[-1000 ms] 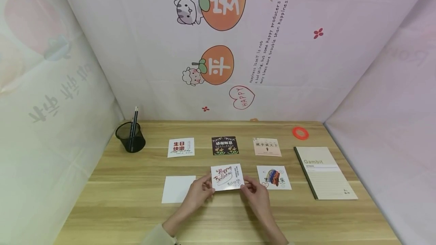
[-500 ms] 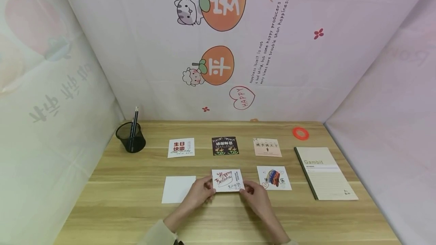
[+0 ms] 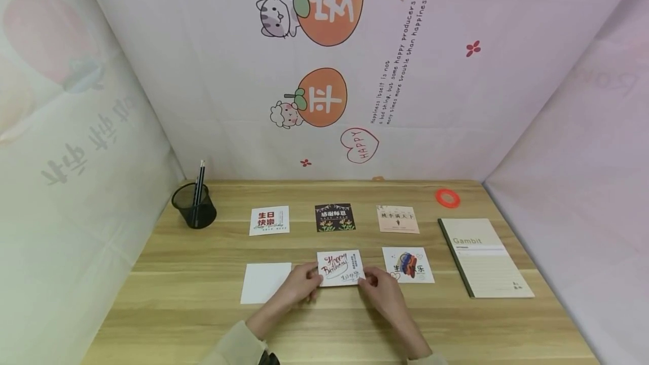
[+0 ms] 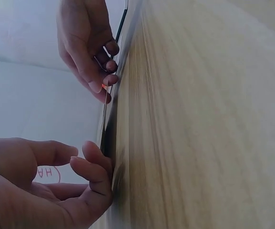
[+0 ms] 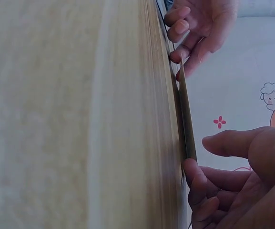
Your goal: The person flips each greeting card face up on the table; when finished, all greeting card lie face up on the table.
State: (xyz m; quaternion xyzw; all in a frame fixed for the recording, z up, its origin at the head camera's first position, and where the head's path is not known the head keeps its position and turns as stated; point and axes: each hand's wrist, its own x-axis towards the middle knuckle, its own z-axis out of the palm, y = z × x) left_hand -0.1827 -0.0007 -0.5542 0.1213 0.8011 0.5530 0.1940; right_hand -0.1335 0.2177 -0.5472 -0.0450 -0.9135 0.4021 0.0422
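Note:
A white greeting card with red "Happy Birthday" lettering is held by both hands at its near corners. My left hand is at its left edge, and my right hand is at its right edge. The right wrist view shows the card edge-on, close over the table, with the curled fingers right at its end. Between the two hands in the left wrist view, only a thin edge of the card shows. To the left lies a blank white card; a colourful illustrated card lies to the right.
Behind lie a white card with red characters, a dark floral card and a beige card. A mesh pen cup stands back left. A red ring and a notebook are at right.
The Happy Birthday card has come down slightly toward the person and shifted a little right. Both hands have kept hold of it. The other cards have stayed in place.

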